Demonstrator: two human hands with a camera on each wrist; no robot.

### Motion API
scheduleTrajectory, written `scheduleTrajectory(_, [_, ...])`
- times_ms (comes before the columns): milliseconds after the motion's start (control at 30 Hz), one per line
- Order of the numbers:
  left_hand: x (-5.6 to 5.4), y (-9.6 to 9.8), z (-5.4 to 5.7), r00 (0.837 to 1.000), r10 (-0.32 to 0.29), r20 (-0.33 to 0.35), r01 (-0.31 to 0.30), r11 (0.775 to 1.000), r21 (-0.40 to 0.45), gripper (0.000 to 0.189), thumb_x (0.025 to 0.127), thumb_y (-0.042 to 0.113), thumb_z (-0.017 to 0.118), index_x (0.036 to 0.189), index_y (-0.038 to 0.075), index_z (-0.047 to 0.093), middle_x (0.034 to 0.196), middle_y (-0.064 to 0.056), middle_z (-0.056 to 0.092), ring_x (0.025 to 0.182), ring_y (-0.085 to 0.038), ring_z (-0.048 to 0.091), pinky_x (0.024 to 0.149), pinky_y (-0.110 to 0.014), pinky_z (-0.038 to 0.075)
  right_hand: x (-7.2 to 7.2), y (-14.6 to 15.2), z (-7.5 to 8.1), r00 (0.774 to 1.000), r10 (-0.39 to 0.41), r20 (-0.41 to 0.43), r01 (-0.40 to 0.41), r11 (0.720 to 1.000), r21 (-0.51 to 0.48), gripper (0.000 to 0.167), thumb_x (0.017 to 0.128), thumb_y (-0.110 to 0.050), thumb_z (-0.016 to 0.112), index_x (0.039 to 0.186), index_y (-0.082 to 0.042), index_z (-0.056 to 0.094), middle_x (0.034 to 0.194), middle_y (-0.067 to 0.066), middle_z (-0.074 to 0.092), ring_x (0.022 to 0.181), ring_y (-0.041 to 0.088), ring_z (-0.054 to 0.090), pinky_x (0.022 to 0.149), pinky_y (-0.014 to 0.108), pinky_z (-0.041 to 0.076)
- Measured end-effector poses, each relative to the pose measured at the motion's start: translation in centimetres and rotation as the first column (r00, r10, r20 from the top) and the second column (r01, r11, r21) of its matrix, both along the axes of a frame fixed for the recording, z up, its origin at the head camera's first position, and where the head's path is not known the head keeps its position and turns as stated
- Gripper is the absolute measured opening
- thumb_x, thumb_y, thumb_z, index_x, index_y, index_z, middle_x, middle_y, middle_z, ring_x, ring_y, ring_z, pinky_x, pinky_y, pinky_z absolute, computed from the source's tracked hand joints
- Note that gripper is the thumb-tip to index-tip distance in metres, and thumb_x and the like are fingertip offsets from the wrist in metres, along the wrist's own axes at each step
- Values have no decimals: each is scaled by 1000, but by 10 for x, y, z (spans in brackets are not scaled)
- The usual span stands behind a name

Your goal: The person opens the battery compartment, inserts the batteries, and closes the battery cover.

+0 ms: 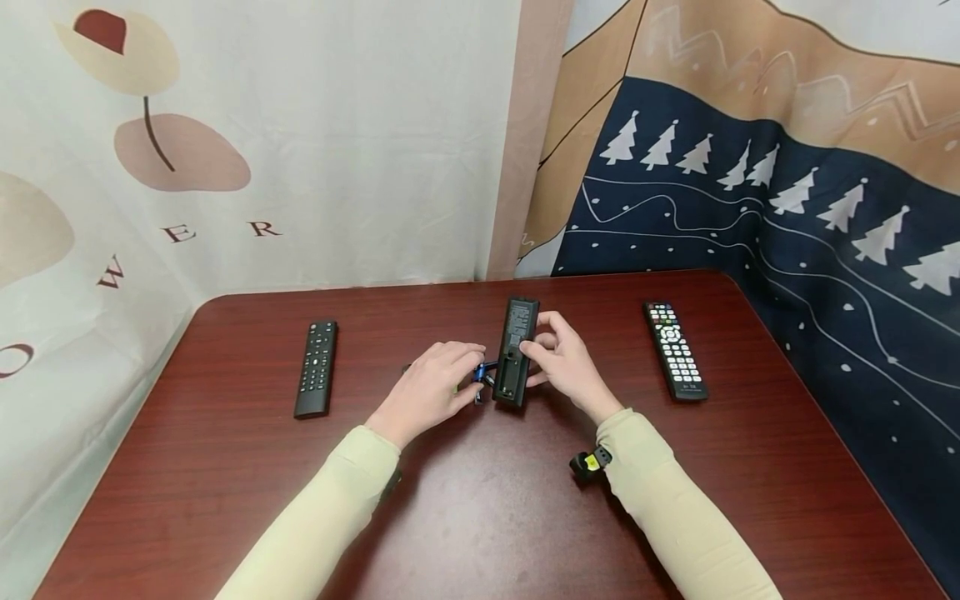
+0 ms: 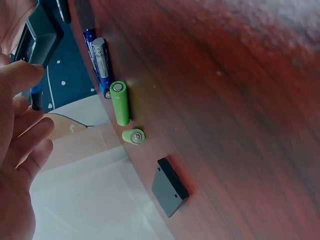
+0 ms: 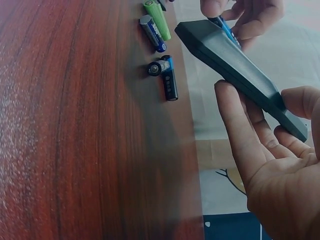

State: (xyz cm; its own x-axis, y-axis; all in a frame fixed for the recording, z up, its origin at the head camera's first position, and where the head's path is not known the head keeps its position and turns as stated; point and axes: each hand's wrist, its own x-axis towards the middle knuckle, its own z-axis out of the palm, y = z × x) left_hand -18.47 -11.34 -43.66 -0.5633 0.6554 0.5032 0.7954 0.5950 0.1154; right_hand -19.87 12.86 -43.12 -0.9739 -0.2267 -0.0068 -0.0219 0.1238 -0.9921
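Observation:
My right hand (image 1: 570, 367) grips a black remote control (image 1: 519, 323), its back turned up and its battery compartment uncovered. To its left, my left hand (image 1: 431, 383) pinches a blue battery (image 3: 230, 35) close to the remote's lower end. On the table beneath lie blue batteries (image 2: 102, 60) and two green batteries (image 2: 120, 104), which my left hand mostly hides in the head view. A black battery cover (image 2: 169, 190) rests beyond the green ones in the left wrist view.
A black remote control with dark buttons (image 1: 317, 371) lies on the left of the brown table (image 1: 465, 533). Another with white buttons (image 1: 675, 350) lies on the right. Printed curtains (image 1: 360, 150) hang behind the table's back edge.

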Motion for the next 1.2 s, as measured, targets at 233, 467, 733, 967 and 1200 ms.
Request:
scheduleTrajectory(233, [2, 3, 2, 999, -34, -14, 34, 999, 2, 37, 86, 14, 84, 117, 2, 69, 122, -11, 71, 112, -26, 67, 96, -39, 54, 0, 0, -2, 1000, -1, 3, 1, 1000, -1, 34, 102, -6, 59, 134, -3, 46, 103, 25, 68, 80, 26, 75, 64, 45, 64])
scheduleTrajectory(467, [4, 9, 3, 997, -66, -26, 67, 998, 23, 36, 86, 11, 83, 118, 2, 69, 122, -10, 71, 112, -23, 67, 93, -37, 54, -1, 0, -3, 1000, 7, -1, -7, 1000, -18, 34, 102, -5, 58, 134, -3, 46, 104, 26, 69, 80, 28, 74, 63, 42, 64])
scheduleTrajectory(733, [4, 14, 3, 996, -87, -37, 88, 996, 19, 35, 87, 11, 82, 119, 2, 70, 123, -9, 71, 112, -22, 66, 92, -35, 53, -2, -2, -3, 1000, 1, 10, -1, 999, -38, 34, 101, -3, 58, 133, -2, 46, 101, 24, 69, 77, 25, 74, 62, 44, 64])
scheduleTrajectory(967, [5, 16, 5, 993, -105, -45, 106, 994, 18, 35, 88, 11, 82, 120, 2, 70, 126, -10, 70, 114, -22, 66, 94, -35, 53, -2, -2, -2, 1000, -6, 13, 7, 1000, -29, 34, 102, -4, 58, 133, -4, 46, 100, 23, 69, 78, 23, 75, 63, 43, 64])
scheduleTrajectory(1200, [8, 18, 7, 993, -105, -50, 106, 994, 7, 27, 88, 11, 81, 113, 5, 71, 128, -9, 69, 117, -23, 65, 97, -36, 53, -3, -2, -3, 1000, -8, 13, 8, 999, -35, 34, 102, -4, 59, 133, -4, 46, 99, 23, 69, 77, 21, 74, 63, 43, 64])
